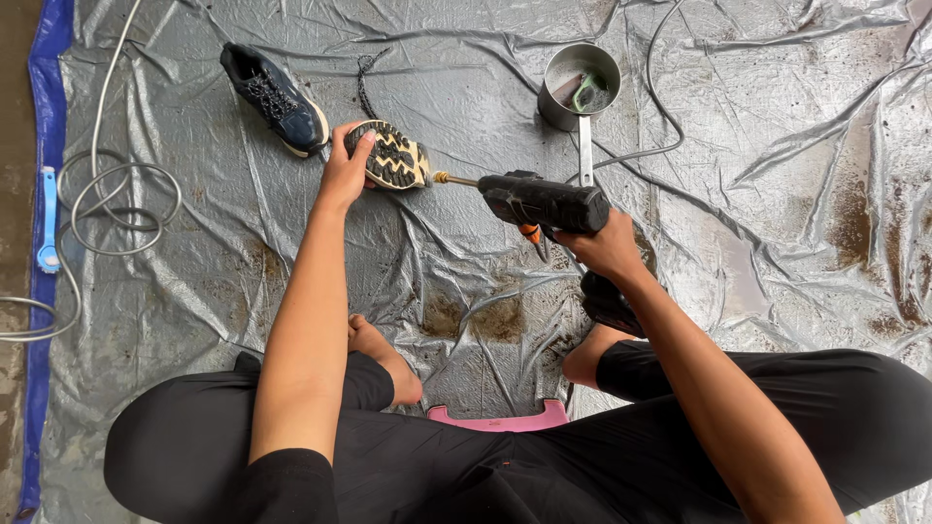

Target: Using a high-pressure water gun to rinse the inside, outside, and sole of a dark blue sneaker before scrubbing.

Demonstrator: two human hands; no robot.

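Looking down from a head camera, a seated person in black trousers works over a wet, wrinkled grey tarp [757, 146] spread on the ground. The left hand [347, 170] is closed on the heel end of a shoe [390, 157], turned so its muddy, black-and-tan tread faces up. The shoe's long axis runs left to right, with its toe pointing toward the right hand [607, 247], which grips a black power tool [544, 202] by the handle. The tool's brass tip [449, 179] touches or nearly touches the toe of the sole, so the left hand is the nearer one to the shoe. A second dark shoe [275, 99] lies further away to the left, a metal saucepan [580, 78] stands beyond the tool, and a grey hose [116, 194] coils near the tarp's blue edge.
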